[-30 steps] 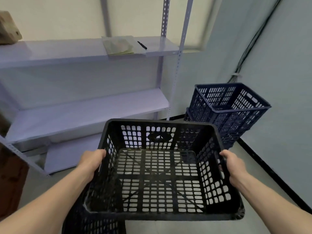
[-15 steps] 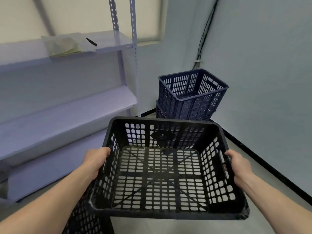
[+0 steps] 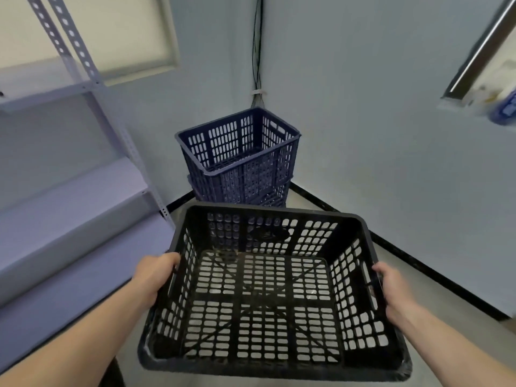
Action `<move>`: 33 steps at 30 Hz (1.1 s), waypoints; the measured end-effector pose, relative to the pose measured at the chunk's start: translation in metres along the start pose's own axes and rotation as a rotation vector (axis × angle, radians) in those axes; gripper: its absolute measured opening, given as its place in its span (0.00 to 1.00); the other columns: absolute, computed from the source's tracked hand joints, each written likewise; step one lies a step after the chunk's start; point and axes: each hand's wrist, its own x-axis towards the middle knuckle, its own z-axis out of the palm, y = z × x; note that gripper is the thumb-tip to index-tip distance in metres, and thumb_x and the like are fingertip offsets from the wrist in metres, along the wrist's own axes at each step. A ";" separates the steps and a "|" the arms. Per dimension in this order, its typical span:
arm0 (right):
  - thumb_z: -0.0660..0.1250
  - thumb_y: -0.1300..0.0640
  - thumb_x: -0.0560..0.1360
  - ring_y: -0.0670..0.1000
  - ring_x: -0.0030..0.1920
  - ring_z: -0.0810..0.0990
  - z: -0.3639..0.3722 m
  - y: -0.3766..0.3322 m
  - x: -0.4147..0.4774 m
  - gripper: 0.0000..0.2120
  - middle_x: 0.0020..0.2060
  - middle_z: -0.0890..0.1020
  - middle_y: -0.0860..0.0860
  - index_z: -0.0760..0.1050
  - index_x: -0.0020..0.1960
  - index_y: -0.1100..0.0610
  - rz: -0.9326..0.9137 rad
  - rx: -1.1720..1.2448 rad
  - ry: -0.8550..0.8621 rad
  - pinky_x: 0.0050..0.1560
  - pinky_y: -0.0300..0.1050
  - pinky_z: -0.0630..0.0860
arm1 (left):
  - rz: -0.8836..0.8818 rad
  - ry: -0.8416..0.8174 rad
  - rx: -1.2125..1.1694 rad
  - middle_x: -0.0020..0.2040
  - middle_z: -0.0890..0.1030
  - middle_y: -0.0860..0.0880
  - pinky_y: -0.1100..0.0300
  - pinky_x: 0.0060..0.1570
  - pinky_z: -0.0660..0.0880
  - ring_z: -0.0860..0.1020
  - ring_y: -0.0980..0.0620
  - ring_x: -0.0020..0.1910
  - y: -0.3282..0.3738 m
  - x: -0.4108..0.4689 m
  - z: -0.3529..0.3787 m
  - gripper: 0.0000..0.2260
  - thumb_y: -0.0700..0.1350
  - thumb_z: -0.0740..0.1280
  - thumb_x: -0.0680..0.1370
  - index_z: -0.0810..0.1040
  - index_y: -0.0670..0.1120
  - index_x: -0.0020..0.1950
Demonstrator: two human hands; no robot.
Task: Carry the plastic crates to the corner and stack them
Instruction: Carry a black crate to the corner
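I carry an empty black plastic crate level in front of me, above the floor. My left hand grips its left wall at the handle slot and my right hand grips its right wall the same way. Straight ahead in the room's corner stands a stack of dark blue crates, one nested on another, open side up. The black crate's far rim hides the bottom of that stack.
A grey metal shelf unit runs along the left wall, its perforated post close to the blue stack. Cables hang down the corner. A black skirting line marks the right wall. A window ledge sits at upper right.
The view has swung right, so the blue stack now sits centred ahead and nearer. The black crate stays held in both hands.
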 end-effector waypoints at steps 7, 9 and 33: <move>0.69 0.48 0.69 0.62 0.44 0.83 -0.060 -0.041 0.058 0.20 0.38 0.83 0.58 0.82 0.53 0.61 0.001 0.062 0.065 0.61 0.68 0.79 | 0.029 -0.025 0.039 0.44 0.85 0.38 0.46 0.47 0.81 0.84 0.38 0.45 0.049 0.015 0.094 0.14 0.46 0.70 0.72 0.80 0.37 0.53; 0.68 0.49 0.71 0.63 0.46 0.84 -0.076 -0.049 0.072 0.17 0.39 0.84 0.60 0.83 0.51 0.61 0.000 0.054 0.100 0.62 0.69 0.78 | 0.028 -0.038 0.053 0.43 0.86 0.39 0.43 0.51 0.81 0.84 0.38 0.44 0.061 0.019 0.120 0.14 0.46 0.70 0.71 0.81 0.38 0.51; 0.70 0.49 0.65 0.66 0.49 0.87 -0.173 -0.064 0.362 0.28 0.49 0.87 0.62 0.81 0.62 0.61 0.267 0.214 0.429 0.54 0.68 0.82 | -0.045 -0.357 0.280 0.45 0.85 0.39 0.45 0.50 0.82 0.84 0.38 0.45 0.198 0.206 0.485 0.17 0.46 0.71 0.70 0.80 0.37 0.54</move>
